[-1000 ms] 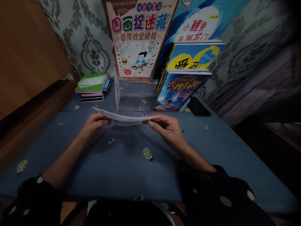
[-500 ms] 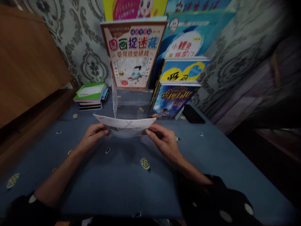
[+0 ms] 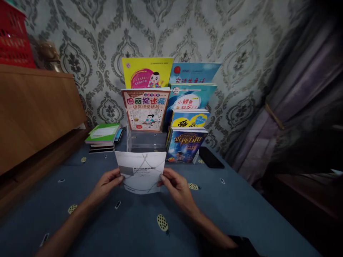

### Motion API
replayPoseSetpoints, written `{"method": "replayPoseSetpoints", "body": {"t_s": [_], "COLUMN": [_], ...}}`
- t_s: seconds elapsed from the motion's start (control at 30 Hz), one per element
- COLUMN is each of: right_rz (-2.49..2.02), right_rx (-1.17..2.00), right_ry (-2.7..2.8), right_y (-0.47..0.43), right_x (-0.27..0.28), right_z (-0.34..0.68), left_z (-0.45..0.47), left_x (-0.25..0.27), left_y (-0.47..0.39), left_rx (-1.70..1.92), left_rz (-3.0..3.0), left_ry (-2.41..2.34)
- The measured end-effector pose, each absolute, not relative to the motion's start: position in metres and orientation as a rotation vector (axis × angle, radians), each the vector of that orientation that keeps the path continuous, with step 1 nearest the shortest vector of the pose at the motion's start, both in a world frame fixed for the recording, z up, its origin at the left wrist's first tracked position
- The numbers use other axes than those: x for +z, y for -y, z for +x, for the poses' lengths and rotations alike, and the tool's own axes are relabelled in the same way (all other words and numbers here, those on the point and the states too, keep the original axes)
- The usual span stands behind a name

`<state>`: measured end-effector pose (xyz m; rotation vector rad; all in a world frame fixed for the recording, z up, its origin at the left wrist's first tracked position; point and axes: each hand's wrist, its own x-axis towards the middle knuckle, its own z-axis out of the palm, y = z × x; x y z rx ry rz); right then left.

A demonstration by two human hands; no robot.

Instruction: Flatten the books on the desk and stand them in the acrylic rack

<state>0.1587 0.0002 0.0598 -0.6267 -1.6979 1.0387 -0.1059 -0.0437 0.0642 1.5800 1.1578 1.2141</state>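
Observation:
Between my two hands a thin white booklet [image 3: 144, 175] with a grey block and dark printed characters is held up, its cover facing me. My left hand [image 3: 109, 180] pinches its left edge, and my right hand [image 3: 175, 182] pinches the right edge. Just behind it stands a clear stepped rack [image 3: 147, 144], whose lower left step shows no book. On the rack's left are a brown picture book [image 3: 146, 110] and a yellow book [image 3: 147, 71]. A dark blue book [image 3: 184, 146] fronts the right column, with several other books behind it.
A stack of small books [image 3: 103, 137] with a green one on top lies left of the rack. A black phone [image 3: 211, 157] rests right of it. A wooden cabinet [image 3: 40, 114] bounds the left side, with a red basket [image 3: 16, 35] on top. Curtains hang at right.
The view has tilted up, so the wall and the basket show. The booklet has turned from nearly edge-on to show its cover; both hands keep their hold on it.

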Motion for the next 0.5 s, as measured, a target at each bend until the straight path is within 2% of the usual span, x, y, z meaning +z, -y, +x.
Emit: {"method": "replayPoseSetpoints", "body": {"t_s": [0.5], "right_rz": [-0.653], "right_rx": [0.988], "right_ry": [1.778], "right_y": [0.0052], "right_x": [0.0524], "right_z": [0.1595], "left_z": [-0.1013], "left_x": [0.0525], "left_y": [0.0435], "left_rx": [1.283], "left_rz": [1.507], "left_ry": [-1.130]}}
